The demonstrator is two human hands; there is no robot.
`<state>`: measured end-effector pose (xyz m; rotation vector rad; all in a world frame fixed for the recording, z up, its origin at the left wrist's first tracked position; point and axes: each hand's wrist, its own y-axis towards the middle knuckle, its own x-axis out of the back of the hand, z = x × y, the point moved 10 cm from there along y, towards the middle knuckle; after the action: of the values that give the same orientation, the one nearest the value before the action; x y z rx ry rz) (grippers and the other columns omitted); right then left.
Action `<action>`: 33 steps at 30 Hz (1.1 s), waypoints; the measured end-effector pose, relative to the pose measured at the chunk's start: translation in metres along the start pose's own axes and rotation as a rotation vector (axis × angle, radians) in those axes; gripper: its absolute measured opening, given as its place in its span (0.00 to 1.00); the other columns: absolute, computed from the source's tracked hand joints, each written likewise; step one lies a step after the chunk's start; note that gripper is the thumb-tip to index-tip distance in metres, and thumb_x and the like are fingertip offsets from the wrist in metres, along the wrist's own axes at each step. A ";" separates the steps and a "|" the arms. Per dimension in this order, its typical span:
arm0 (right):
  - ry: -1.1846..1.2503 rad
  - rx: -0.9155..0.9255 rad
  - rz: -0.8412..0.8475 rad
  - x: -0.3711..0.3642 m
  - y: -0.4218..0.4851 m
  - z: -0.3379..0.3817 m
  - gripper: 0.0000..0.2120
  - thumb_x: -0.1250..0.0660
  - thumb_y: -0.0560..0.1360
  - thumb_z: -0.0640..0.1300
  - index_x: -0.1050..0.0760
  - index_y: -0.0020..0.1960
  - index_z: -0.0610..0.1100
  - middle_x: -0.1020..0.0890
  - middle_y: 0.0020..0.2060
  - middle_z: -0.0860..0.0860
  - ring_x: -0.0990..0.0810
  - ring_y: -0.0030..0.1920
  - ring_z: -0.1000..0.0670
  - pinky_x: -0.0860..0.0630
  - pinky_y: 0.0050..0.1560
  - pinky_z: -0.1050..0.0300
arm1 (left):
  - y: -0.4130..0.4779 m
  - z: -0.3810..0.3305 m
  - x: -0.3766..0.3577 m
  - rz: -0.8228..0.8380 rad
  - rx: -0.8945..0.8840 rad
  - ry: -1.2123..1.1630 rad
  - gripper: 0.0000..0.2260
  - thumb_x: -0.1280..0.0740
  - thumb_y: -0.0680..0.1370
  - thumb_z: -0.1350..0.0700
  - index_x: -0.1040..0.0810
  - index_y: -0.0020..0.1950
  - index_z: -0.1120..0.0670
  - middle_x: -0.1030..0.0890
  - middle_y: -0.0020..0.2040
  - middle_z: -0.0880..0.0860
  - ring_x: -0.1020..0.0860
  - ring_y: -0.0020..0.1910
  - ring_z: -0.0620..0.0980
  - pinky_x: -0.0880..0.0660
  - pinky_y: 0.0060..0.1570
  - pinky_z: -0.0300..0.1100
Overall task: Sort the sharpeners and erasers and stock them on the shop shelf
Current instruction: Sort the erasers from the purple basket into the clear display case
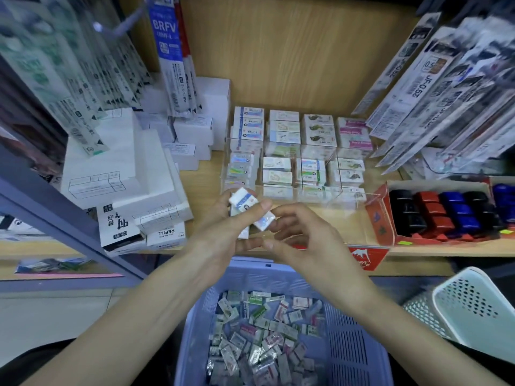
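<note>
Your left hand (223, 232) grasps stacked erasers (243, 200), your right hand (301, 235) pinches the shiny eraser (264, 220). Check its label, then place it in the organizer's (345, 195) matching compartment.

One camera is worn on the person's head and looks forward and down. It is close to the wooden shelf (354, 224) straight ahead and stands right over the blue basket (250, 271) below. Its wide lens bends the hanging packets (446, 79) outward at both side edges.
</note>
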<state>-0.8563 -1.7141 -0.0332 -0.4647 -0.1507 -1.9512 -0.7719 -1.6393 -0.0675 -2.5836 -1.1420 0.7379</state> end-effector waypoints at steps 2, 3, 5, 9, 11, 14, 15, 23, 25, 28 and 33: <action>0.048 0.017 -0.124 0.013 0.002 0.000 0.07 0.30 0.73 0.39 0.24 0.47 0.49 0.19 0.40 0.53 0.21 0.42 0.55 0.25 0.46 0.62 | -0.002 0.000 -0.008 0.032 0.002 0.010 0.18 0.27 0.61 0.51 0.24 0.49 0.51 0.18 0.41 0.52 0.18 0.40 0.49 0.24 0.31 0.37; 0.079 0.016 -0.158 0.018 0.003 0.000 0.07 0.32 0.74 0.37 0.23 0.45 0.48 0.18 0.38 0.54 0.20 0.41 0.56 0.25 0.46 0.63 | -0.003 -0.001 -0.011 0.051 0.001 0.019 0.17 0.27 0.62 0.50 0.23 0.49 0.51 0.18 0.41 0.51 0.18 0.41 0.49 0.24 0.31 0.37; 0.138 0.004 -0.169 0.024 0.003 -0.003 0.08 0.33 0.75 0.36 0.23 0.43 0.48 0.18 0.36 0.56 0.21 0.40 0.57 0.25 0.45 0.65 | -0.004 -0.001 -0.015 0.080 -0.002 0.034 0.17 0.28 0.62 0.49 0.23 0.49 0.51 0.18 0.42 0.51 0.18 0.43 0.49 0.23 0.32 0.37; 0.048 0.018 -0.110 0.018 -0.002 -0.001 0.14 0.28 0.71 0.41 0.27 0.50 0.55 0.24 0.47 0.56 0.25 0.45 0.58 0.28 0.44 0.69 | -0.004 0.007 -0.020 0.121 0.032 0.039 0.17 0.28 0.65 0.50 0.24 0.52 0.53 0.18 0.42 0.51 0.19 0.44 0.49 0.20 0.38 0.42; -0.118 0.081 -0.149 0.018 -0.003 0.003 0.17 0.26 0.69 0.43 0.27 0.54 0.55 0.26 0.50 0.57 0.27 0.48 0.61 0.31 0.47 0.72 | -0.005 0.011 -0.025 0.150 0.051 0.051 0.18 0.29 0.66 0.50 0.23 0.53 0.54 0.18 0.44 0.52 0.19 0.47 0.51 0.20 0.44 0.45; -0.228 0.189 -0.210 0.022 -0.004 0.011 0.16 0.27 0.71 0.42 0.25 0.57 0.51 0.25 0.49 0.58 0.27 0.50 0.61 0.34 0.49 0.73 | -0.007 0.009 -0.029 0.153 0.037 0.066 0.19 0.30 0.66 0.46 0.22 0.54 0.54 0.17 0.45 0.52 0.18 0.47 0.50 0.19 0.45 0.45; -0.241 0.209 -0.233 0.025 -0.005 0.013 0.16 0.28 0.71 0.41 0.25 0.57 0.50 0.25 0.48 0.58 0.27 0.50 0.61 0.35 0.49 0.74 | -0.007 0.006 -0.029 0.142 0.034 0.055 0.20 0.32 0.66 0.43 0.22 0.53 0.53 0.17 0.44 0.51 0.18 0.44 0.48 0.19 0.42 0.43; -0.299 0.197 -0.305 0.039 -0.005 0.010 0.16 0.30 0.73 0.40 0.25 0.60 0.48 0.25 0.49 0.57 0.29 0.52 0.60 0.37 0.52 0.77 | -0.006 0.001 -0.017 0.038 0.061 -0.043 0.12 0.36 0.77 0.52 0.24 0.59 0.53 0.16 0.51 0.53 0.16 0.44 0.47 0.22 0.32 0.38; -0.344 0.191 -0.314 0.038 -0.007 0.008 0.16 0.30 0.73 0.41 0.26 0.60 0.47 0.26 0.48 0.62 0.30 0.52 0.58 0.38 0.51 0.77 | -0.004 0.004 -0.012 0.004 0.049 -0.006 0.09 0.35 0.77 0.54 0.23 0.56 0.53 0.16 0.49 0.54 0.16 0.43 0.48 0.22 0.31 0.38; -0.462 0.186 -0.278 0.031 -0.007 0.005 0.15 0.31 0.74 0.45 0.26 0.59 0.44 0.24 0.50 0.55 0.30 0.54 0.53 0.36 0.52 0.70 | -0.001 0.006 -0.007 -0.026 0.029 0.048 0.05 0.34 0.77 0.55 0.22 0.51 0.51 0.15 0.45 0.54 0.16 0.41 0.48 0.23 0.29 0.38; -0.523 0.166 -0.324 0.038 -0.006 0.004 0.13 0.29 0.71 0.46 0.24 0.54 0.43 0.22 0.47 0.50 0.26 0.50 0.48 0.36 0.47 0.64 | 0.000 0.010 -0.009 -0.015 0.033 0.080 0.05 0.35 0.78 0.54 0.22 0.52 0.51 0.15 0.45 0.53 0.16 0.42 0.48 0.24 0.30 0.37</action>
<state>-0.8739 -1.7426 -0.0141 -0.8753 -0.7557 -2.0651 -0.7825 -1.6465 -0.0733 -2.5502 -1.1148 0.6390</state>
